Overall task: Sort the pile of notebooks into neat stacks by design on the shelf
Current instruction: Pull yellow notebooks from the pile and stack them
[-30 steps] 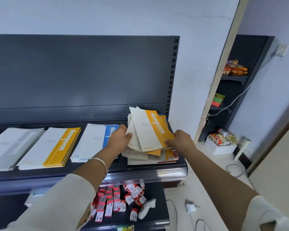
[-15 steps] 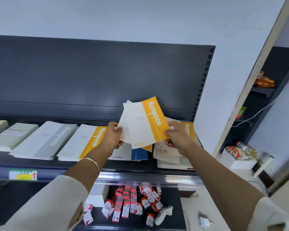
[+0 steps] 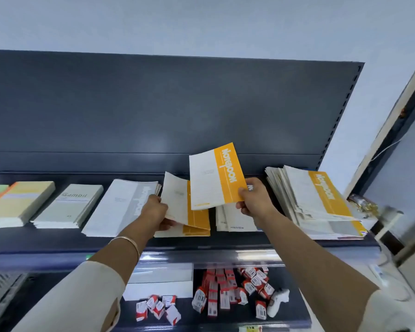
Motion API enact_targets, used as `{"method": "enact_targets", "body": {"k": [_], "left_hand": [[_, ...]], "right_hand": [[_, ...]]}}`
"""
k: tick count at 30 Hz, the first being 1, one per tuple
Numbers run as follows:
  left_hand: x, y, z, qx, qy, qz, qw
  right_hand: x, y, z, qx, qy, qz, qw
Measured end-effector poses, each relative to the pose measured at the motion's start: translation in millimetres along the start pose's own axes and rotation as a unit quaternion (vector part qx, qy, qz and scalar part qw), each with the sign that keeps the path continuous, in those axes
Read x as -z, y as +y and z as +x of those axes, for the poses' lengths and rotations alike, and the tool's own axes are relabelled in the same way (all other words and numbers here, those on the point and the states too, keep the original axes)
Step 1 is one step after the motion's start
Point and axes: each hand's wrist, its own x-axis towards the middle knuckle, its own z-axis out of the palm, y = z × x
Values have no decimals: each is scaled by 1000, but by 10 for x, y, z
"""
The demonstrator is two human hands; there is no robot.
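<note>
- A thin paper notebook (image 3: 215, 176) – white cover, broad orange band with white lettering along one side – is pinched at its lower right corner by the right hand (image 3: 255, 201), and is held raised and tilted just right of the frame's centre.
- A second white-and-orange notebook (image 3: 176, 197) is gripped at its lower left edge by the left hand (image 3: 156, 211), slanted over the flat stack of matching orange-banded notebooks (image 3: 197, 227) on the dark metal shelf (image 3: 58, 242).
- A loose, fanned pile of mixed notebooks (image 3: 319, 202) – an orange-banded one uppermost – is seen at the right end of the shelf.
- A white-and-grey stack (image 3: 120, 207) lies left of centre; further left lie a pale grey stack (image 3: 68, 207) and a cream-yellow stack (image 3: 17, 202).
- Another white stack (image 3: 234, 219) is partly hidden below the right hand.
- Small red-and-white cardboard boxes (image 3: 222, 291) are scattered on the lower shelf.
</note>
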Motion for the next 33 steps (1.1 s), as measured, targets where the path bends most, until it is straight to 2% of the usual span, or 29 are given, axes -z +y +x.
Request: {"method": "enact_targets", "body": {"k": [2,6,8,13,19,21,22,24,26,28,33], "left_hand": [[70,-58,82,11,-2,50,999],[230,-221,206,-60,-19,202,977],[288,-282,242,-87,-20,242,966],[317,-273,296,-128,-17,265,956],[360,-335,303,-93,-35,227,969],[367,-354,305,-86,-37,219,971],[367,-348,307,-85,-31,218,972],[355,-329,319,-92,-13,233,968],[337,-314,343,-112,-7,263,958],[318,-309,360,-122,-22,292,948],[286,-356,415,-127,-54,319,938]], "right_hand": [[-82,16,-38,-12,14,-12,1000],[-210,49,-102,-34,7,-30,999],[-302,67,-107,-47,-2,-40,998],[-587,116,-59,-66,-17,-56,996],[-859,213,34,-99,-37,-102,989],[-910,243,55,-99,-38,-188,976],[-922,254,67,-85,-40,-272,958],[-927,261,51,-42,-40,-450,891],[-937,240,28,-2,-29,-534,845],[-961,241,52,23,-39,-539,841],[-1036,269,131,15,-119,-483,867]]}}
